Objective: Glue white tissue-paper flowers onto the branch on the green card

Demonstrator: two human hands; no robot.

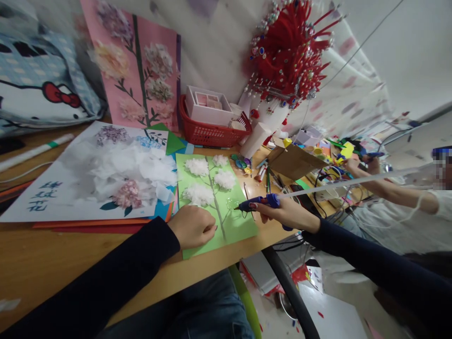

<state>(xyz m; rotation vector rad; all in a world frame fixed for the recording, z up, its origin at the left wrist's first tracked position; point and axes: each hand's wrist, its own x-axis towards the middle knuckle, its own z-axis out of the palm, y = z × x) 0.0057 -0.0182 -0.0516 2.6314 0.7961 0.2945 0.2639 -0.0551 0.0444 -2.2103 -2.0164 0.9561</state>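
Note:
My right hand grips a blue hot glue gun, and a long translucent glue stick sticks out of its back. The gun's nozzle is over the right side of a green sheet, beside a glossy ring of clear glue. On that sheet are a drawn dark stem and several white paper flowers. My left hand rests on the sheet's lower left as a closed fist; the inside of the fist is hidden.
White tissue petals are heaped on a white sheet at left. Behind stand a pink flower picture, a red basket and red beaded stems. Brushes, cardboard and cables lie rightward. Another person's hands work at far right.

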